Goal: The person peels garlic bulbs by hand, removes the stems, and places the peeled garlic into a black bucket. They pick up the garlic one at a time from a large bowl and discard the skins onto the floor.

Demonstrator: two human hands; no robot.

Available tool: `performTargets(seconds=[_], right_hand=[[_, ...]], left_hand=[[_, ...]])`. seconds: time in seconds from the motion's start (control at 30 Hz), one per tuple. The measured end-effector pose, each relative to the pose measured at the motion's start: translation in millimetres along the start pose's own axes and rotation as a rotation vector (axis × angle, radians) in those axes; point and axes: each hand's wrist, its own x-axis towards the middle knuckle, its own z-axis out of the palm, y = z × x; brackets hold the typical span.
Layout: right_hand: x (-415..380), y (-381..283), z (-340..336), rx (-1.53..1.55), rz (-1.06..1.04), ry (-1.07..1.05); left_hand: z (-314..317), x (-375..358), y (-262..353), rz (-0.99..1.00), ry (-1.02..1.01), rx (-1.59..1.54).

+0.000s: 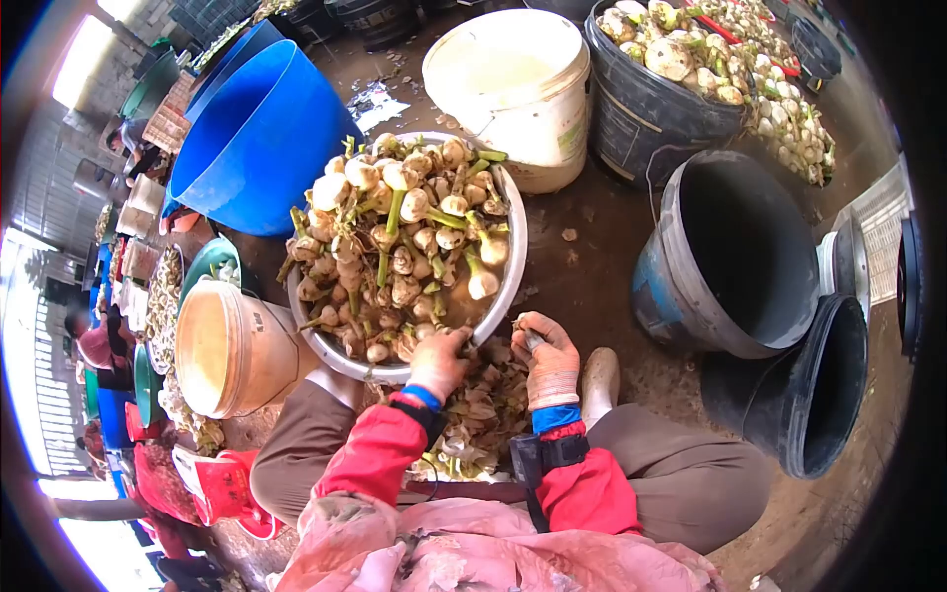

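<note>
A wide pale basin [517, 227] heaped with garlic bulbs [404, 232], several with cut green stems, stands in front of me. My left hand [439, 363], in a soiled orange-and-white glove, is over its near rim beside the bulbs. Its fingers are curled in, and whatever they grip is hidden. To the right, just outside the basin, my gloved right hand [548, 359] is closed with a small greyish thing showing at the fingers, too small to name. Dry garlic peelings and trimmings [483, 405] lie in a pile below both hands, between my legs.
Left of the basin are a blue tub [266, 138] and a whitish bucket [237, 347]. Behind it stands a white bucket [508, 94], beside a black bucket full of garlic [661, 113]. Dark buckets [725, 255] lean at right. Other people [104, 345] sit far left.
</note>
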Motion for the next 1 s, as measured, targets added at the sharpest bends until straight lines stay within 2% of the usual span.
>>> performTargets(seconds=[0.03, 0.1, 0.17, 0.23, 0.27, 0.3, 0.37, 0.43, 0.5, 0.53, 0.57, 0.63, 0.67, 0.77, 0.83, 0.9, 0.93, 0.97, 1.0], right_hand=[[1, 2, -1, 0.008, 0.007, 0.006], [3, 5, -3, 0.043, -0.003, 0.036], [4, 9, -2, 0.049, 0.012, 0.037], [5, 14, -2, 0.019, 0.06, 0.028], [6, 18, -3, 0.021, 0.061, 0.03], [8, 25, -4, -0.013, 0.056, 0.022], [7, 34, -5, -0.049, 0.049, 0.011], [6, 38, -4, -0.026, 0.078, 0.018], [4, 35, 0, -0.032, 0.109, 0.008], [4, 37, -1, -0.048, 0.12, 0.001], [4, 40, -3, -0.065, 0.132, -0.006], [4, 46, -6, -0.061, 0.128, -0.009], [4, 49, -7, -0.104, 0.131, -0.025], [2, 47, -6, -0.167, 0.168, -0.056], [3, 52, -7, -0.172, 0.175, -0.069], [4, 59, -10, -0.155, 0.18, -0.092], [3, 62, -10, -0.143, 0.183, -0.121], [1, 65, -9, -0.14, 0.187, -0.123], [-2, 69, -6, -0.171, 0.18, -0.174]], left_hand=[[4, -10, -11, 0.039, -0.016, -0.015], [13, -41, -23, 0.097, -0.263, -0.043], [10, -73, -22, 0.243, -0.625, 0.033], [-25, -90, -6, 0.264, -0.729, -0.141], [-34, -86, -7, 0.319, -0.595, -0.198], [-51, -77, 2, 0.173, -0.463, -0.274], [-46, -58, -16, -0.198, -0.173, -0.421], [-61, -22, -10, -0.267, -0.065, -0.067], [-47, 5, -18, -0.257, -0.065, 0.255], [-42, 16, -21, -0.333, -0.232, 0.366], [-42, 25, -16, -0.336, -0.261, 0.376], [-24, 52, -32, -0.423, -0.534, 0.471], [-21, 59, -31, -0.458, -0.597, 0.494], [7, 67, -67, -0.382, -0.51, 0.418], [-32, 60, -32, -0.371, -0.456, 0.401], [-56, 57, -19, -0.455, -0.527, 0.281], [-63, 47, -27, -0.374, -0.473, 0.227], [-77, 33, -24, -0.291, -0.289, 0.115], [-80, 27, -34, -0.352, -0.245, -0.084]])
